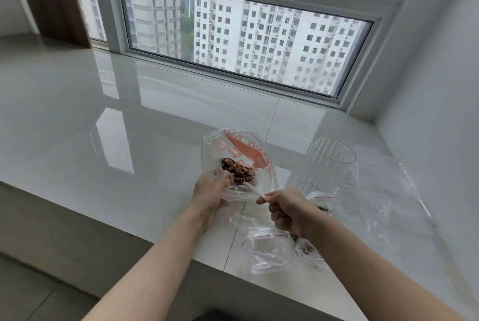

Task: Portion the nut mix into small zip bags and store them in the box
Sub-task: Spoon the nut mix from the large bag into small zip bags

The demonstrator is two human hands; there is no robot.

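White glossy stone forms the window ledge [103, 118], which runs beneath a large sliding window [246, 43] looking out on high-rise blocks. At the near centre of the ledge the left hand [210, 191] grips the lower edge of a large clear zip bag [233, 149] with red print, fingers curled round the plastic so that the mouth stands open and tilted toward the viewer. Nut mix [237, 169] lies inside this bag, just above the left fingers. The right hand [287, 213] pinches the handle of a white plastic spoon [252, 188] — the bowl end reaches into the bag and touches the nut mix. To the right stands a clear ribbed container [329, 162], upright, open at the top. Several small zip bags with red seal lines lie flat on the ledge: one [269, 250] just below the right wrist, apparently unfilled, and one [308, 248] partly hidden under the right forearm, holding some dark nut pieces. More clear bags [383, 191] lie spread beside the container, toward the right-hand wall [435, 61].
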